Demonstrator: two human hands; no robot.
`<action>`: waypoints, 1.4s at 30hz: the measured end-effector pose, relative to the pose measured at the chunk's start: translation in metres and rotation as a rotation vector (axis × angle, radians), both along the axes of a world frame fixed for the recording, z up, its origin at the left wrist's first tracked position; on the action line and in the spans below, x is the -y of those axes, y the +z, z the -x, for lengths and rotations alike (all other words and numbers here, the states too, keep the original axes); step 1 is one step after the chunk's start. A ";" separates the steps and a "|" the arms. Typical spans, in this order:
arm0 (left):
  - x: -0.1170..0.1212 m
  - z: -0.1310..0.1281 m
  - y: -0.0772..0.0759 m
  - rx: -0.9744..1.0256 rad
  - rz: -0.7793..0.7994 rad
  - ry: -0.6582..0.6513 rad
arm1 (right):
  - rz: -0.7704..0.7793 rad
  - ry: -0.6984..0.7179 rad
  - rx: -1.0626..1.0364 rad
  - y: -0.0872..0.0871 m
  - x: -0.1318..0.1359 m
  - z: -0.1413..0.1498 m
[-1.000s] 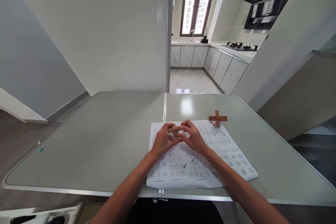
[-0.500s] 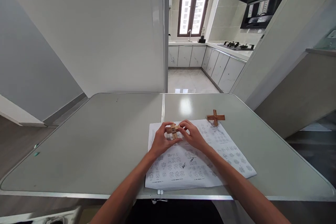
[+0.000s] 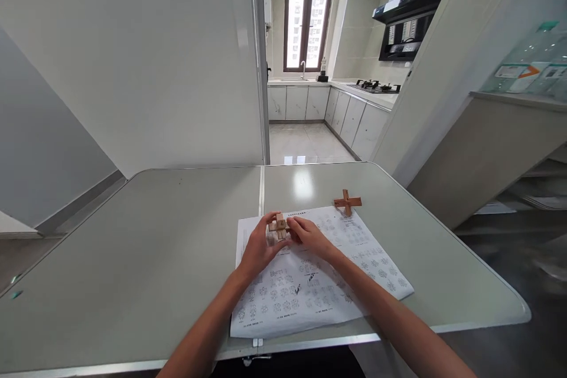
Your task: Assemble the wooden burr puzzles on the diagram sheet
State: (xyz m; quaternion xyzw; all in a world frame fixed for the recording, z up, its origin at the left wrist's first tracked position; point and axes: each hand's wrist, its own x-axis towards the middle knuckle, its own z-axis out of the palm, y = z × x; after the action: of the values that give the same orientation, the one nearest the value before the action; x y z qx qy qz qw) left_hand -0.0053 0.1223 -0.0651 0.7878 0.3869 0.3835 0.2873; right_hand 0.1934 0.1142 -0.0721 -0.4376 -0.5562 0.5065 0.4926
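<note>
A small wooden block puzzle is held just above a printed sheet of diagrams on the grey table. My left hand grips it from the left with curled fingers. My right hand pinches it from the right. A second wooden cross-shaped puzzle lies on the table at the sheet's far right corner, untouched.
The table's right edge and near edge are close by. Behind the table stand a white wall panel and a doorway into a kitchen with cabinets. A counter with plastic bottles is at the right.
The view has swung to the right and tilted, so hands, sheet and puzzles sit further left in frame. Both hands stay on the small puzzle, with slightly shifted fingers.
</note>
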 end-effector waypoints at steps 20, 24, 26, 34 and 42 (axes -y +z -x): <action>0.000 -0.002 0.001 -0.071 -0.067 0.104 | 0.103 -0.379 -0.631 -0.024 -0.036 -0.042; 0.001 -0.003 0.005 -0.069 -0.054 0.069 | 0.096 -0.299 -0.482 -0.018 -0.025 -0.025; 0.001 -0.004 0.006 -0.075 -0.056 0.048 | 0.084 -0.240 -0.369 -0.014 -0.017 -0.014; 0.001 -0.004 0.008 -0.110 -0.070 -0.029 | -0.072 -0.067 0.077 -0.010 0.003 0.012; 0.003 -0.003 0.008 -0.118 -0.073 -0.047 | -0.131 -0.069 0.177 -0.010 0.005 0.011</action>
State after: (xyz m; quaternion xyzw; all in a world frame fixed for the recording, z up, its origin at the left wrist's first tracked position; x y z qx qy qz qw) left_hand -0.0019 0.1194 -0.0571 0.8278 0.3705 0.3436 0.2440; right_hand 0.1825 0.1091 -0.0823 -0.4663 -0.6140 0.4111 0.4864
